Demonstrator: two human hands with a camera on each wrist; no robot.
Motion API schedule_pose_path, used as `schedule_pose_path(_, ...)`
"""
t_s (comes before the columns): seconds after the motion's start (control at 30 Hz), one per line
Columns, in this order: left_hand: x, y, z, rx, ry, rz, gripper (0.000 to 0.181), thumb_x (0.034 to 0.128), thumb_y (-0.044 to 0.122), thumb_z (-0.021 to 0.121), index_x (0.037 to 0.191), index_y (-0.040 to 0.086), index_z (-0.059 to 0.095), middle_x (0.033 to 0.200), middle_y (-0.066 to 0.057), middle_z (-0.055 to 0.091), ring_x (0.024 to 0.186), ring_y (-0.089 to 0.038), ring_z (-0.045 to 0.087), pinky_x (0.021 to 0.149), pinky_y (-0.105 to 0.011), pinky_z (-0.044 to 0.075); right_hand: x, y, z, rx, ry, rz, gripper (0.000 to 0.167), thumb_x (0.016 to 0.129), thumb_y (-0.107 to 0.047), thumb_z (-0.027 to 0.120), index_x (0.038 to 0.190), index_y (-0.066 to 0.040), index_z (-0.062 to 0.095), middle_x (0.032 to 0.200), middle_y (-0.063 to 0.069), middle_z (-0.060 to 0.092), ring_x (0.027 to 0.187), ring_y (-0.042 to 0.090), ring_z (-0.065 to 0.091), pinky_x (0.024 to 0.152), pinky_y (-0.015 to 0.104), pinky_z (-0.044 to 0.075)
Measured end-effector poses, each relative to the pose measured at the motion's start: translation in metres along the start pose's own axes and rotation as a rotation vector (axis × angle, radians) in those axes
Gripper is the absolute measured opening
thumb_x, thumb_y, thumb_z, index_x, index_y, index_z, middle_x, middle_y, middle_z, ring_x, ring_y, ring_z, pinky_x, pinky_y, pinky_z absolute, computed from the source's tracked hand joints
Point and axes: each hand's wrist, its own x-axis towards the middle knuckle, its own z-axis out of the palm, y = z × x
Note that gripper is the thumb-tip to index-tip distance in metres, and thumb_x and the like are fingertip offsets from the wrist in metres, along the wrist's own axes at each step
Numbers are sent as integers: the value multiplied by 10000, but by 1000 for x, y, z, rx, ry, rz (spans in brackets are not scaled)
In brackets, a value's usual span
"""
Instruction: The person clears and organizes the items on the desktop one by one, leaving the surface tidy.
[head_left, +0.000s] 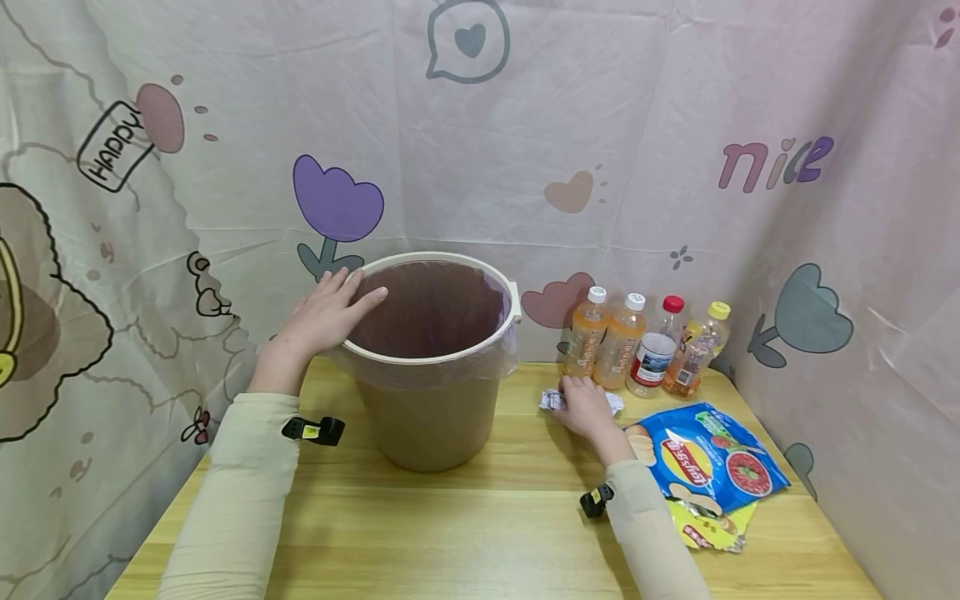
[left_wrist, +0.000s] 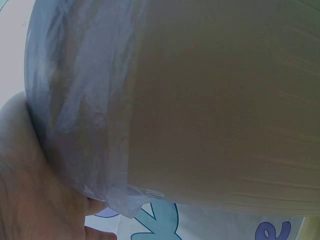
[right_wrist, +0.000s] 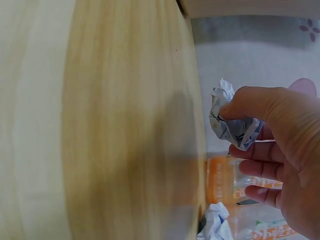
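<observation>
A brown trash can point(head_left: 427, 425) with a cream rim and a clear plastic liner point(left_wrist: 85, 100) stands on the table. My left hand point(head_left: 322, 312) rests on the left side of its rim, fingers extended; in the left wrist view that hand point(left_wrist: 45, 185) lies against the lined side. To the right of the can, my right hand point(head_left: 585, 407) pinches a crumpled paper ball point(right_wrist: 235, 120) between thumb and fingers. Another crumpled paper ball point(right_wrist: 216, 223) lies close by, in front of the bottles.
Several plastic bottles stand in a row at the back right, among them a red-capped bottle point(head_left: 654, 354) and a yellow-capped bottle point(head_left: 697, 350). Before them lie a blue chip bag point(head_left: 712, 458) and a yellow packet point(head_left: 712, 527) partly under it. A printed curtain point(head_left: 480, 150) hangs behind the table.
</observation>
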Motion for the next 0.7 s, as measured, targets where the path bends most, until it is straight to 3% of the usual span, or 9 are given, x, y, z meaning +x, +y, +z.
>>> schedule_pose_path(0.2, -1, 0, 1, -8, 1, 3, 929, 917, 769, 175, 1579, 127, 67, 1646, -182, -21, 1513, -400, -95, 1160, -686, -11, -4, -1, -7, -26, 48, -31, 351, 738, -306, 779, 960, -115, 584, 954, 64, 632, 904, 267, 528, 752, 437, 425)
schedule_pose_path(0.7, -1, 1, 0, -10, 1, 5, 928, 920, 765, 180, 1578, 120, 73, 1645, -186, -18, 1511, -410, -91, 1160, -687, -10, -12, -11, -35, -83, 117, -109, 412, 717, -297, 806, 1007, -115, 575, 992, 76, 632, 963, 283, 535, 760, 429, 431)
